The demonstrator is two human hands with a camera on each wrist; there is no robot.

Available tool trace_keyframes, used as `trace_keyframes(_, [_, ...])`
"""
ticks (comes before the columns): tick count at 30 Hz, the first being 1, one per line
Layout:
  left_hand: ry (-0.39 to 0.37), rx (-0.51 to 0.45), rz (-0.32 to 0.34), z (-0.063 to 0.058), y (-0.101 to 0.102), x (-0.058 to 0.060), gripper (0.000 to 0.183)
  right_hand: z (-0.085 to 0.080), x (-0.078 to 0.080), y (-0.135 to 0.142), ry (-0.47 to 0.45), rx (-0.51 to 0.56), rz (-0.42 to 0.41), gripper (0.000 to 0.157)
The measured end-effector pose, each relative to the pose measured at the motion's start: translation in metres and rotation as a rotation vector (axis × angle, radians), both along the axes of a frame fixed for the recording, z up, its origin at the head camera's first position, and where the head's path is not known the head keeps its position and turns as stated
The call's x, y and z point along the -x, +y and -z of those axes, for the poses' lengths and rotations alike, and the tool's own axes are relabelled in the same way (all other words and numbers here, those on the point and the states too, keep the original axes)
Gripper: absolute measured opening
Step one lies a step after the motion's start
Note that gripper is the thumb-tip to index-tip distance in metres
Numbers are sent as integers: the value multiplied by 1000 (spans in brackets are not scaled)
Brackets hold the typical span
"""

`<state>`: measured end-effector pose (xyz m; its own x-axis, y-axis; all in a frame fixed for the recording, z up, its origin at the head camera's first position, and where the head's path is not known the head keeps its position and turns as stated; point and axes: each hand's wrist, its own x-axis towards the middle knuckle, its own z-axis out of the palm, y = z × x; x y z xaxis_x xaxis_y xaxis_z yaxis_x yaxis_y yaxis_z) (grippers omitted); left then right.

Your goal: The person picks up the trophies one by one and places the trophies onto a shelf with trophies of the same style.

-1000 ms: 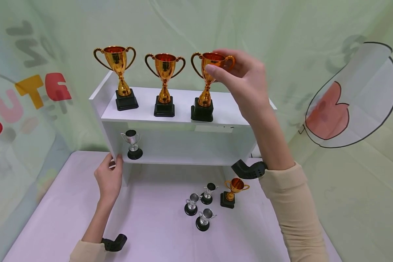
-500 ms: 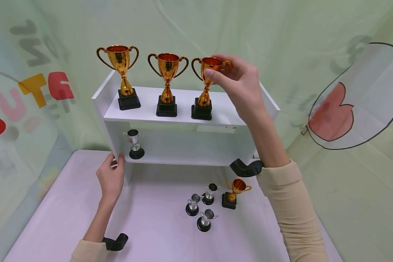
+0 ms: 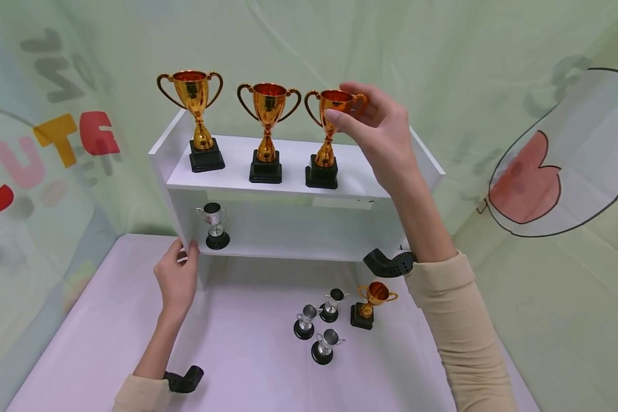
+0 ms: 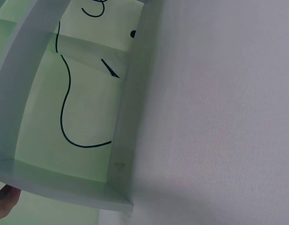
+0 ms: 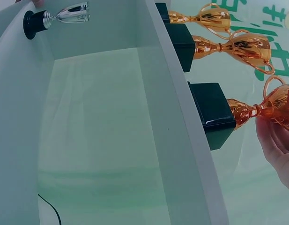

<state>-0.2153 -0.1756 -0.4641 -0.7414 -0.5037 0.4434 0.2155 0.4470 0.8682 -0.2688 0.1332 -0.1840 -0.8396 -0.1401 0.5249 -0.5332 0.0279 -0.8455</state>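
Observation:
My right hand [image 3: 378,131] pinches the cup of a gold trophy [image 3: 326,157] by its right handle, thumb in front and fingers behind. Its black base stands on the top board of a white shelf [image 3: 226,178], close to the front edge. Left of it, a second gold trophy [image 3: 266,131] and a third gold trophy [image 3: 201,117] stand upright in a row. My left hand [image 3: 177,280] grips the shelf's left side panel at the lower board's height. Just inside that panel, a small silver trophy [image 3: 215,226] stands on the lower board.
On the white table [image 3: 247,366] below, three silver trophies [image 3: 325,346] stand grouped, with another gold trophy [image 3: 365,309] to their right. A pale green cloth [image 3: 443,34] with printed letters and drawings hangs behind and around the shelf.
The right hand has shifted the gold trophy slightly left and back along the top board, and its cup sits lower in view. The left hand keeps its grip on the shelf.

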Motion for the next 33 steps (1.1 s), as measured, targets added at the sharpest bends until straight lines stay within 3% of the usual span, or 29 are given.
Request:
trace_keyframes(10, [-8,11,2,1,1,-1,25,8,-1,11,-5,7,-43,43])
trace_keyframes(19, [-8,5,6,2,1,-2,25,18,-6,26,-23,-38,16,48])
trace_keyframes(26, [-20,0,-2,1,1,-1,23,25,-13,38,-19,-142,85,50])
trace_keyframes(33, [-19,-5,2,-1,1,-1,22,32,-24,47,-17,-130,76,46])
